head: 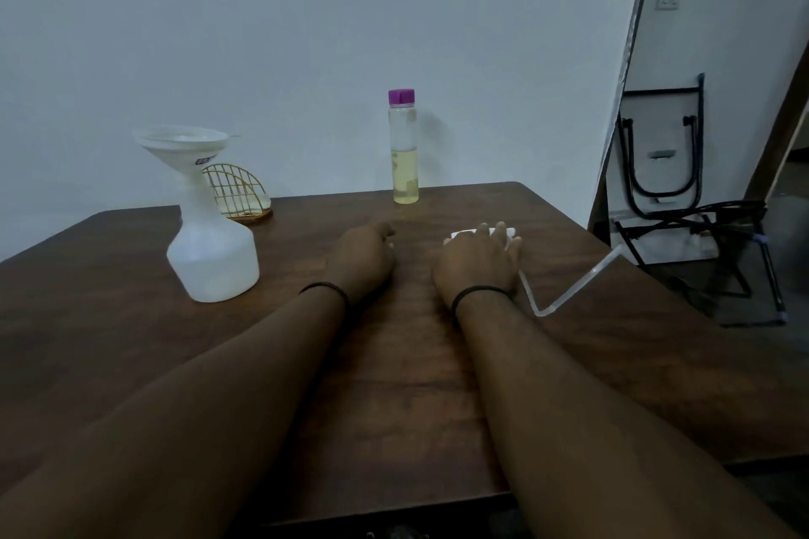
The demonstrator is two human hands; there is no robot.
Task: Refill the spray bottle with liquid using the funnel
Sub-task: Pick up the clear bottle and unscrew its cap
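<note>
Both forearms are lying on the table (pixel 131 319); right hand (pixel 479 265) is gripping the sprayer (pixel 503 234), left hand (pixel 365 258) is curling loosely, empty, beside it

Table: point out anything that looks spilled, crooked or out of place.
No spill shows. The funnel sits tilted in the neck of the spray bottle, leaning left. The sprayer head lies off the bottle under the right hand, its bent tube trailing right. The capped bottle stands upright.
</note>
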